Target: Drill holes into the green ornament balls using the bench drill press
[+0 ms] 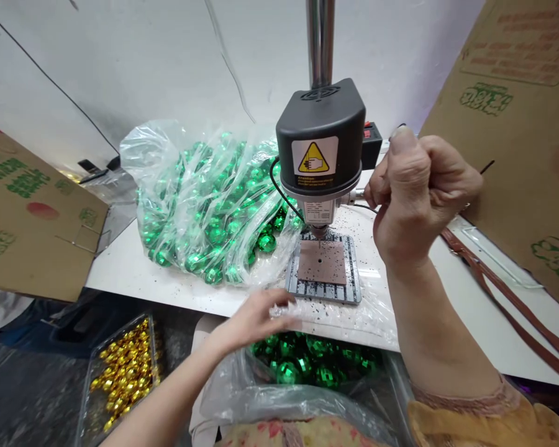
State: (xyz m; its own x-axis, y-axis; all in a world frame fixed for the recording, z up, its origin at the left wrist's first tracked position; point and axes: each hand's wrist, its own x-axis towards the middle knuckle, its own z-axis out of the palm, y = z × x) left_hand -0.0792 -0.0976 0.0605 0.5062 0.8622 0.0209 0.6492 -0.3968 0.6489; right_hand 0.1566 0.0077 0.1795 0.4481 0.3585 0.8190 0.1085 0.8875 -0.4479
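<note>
My right hand [414,192] is closed round the feed handle at the side of a small bench drill press [321,136]; most of the handle is hidden by my fingers. The drill's tip is above a brown square block [322,264] with a dark hole, which lies on the slotted metal base plate [354,292]. My left hand [263,316], slightly blurred, hovers at the table's front edge beside the base plate. Its fingers are apart, with nothing seen in them. Below it, green faceted balls [287,372] fill a container lined with clear plastic.
A clear plastic bag of green balls [214,230] lies left of the press. Cardboard boxes stand left [32,211] and right [517,143]. A brown strap [507,304] runs along the table's right side. Gold balls [125,366] sit in a clear bin, lower left. Dark shavings litter the table.
</note>
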